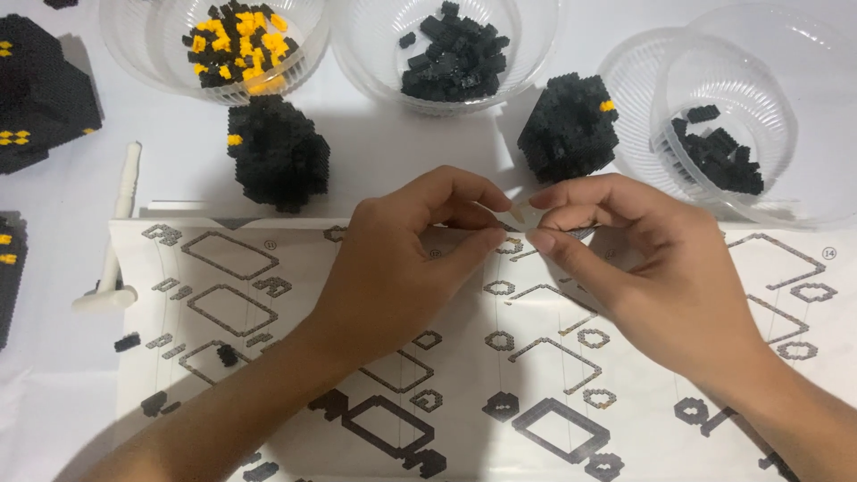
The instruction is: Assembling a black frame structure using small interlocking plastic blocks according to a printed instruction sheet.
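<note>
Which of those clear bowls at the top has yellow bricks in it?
The leftmost bowl, above the left hand: it holds mixed yellow and black bricks. The middle bowl and the right-hand bowl hold only black bricks.

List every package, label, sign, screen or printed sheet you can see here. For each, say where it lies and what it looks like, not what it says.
Instruction sheet: flat on the table under both hands, white, rectangular, with grey and black outline diagrams of brick layers.
No packages, signs or screens in view; the clear plastic bowls at the top carry no labels.
</note>
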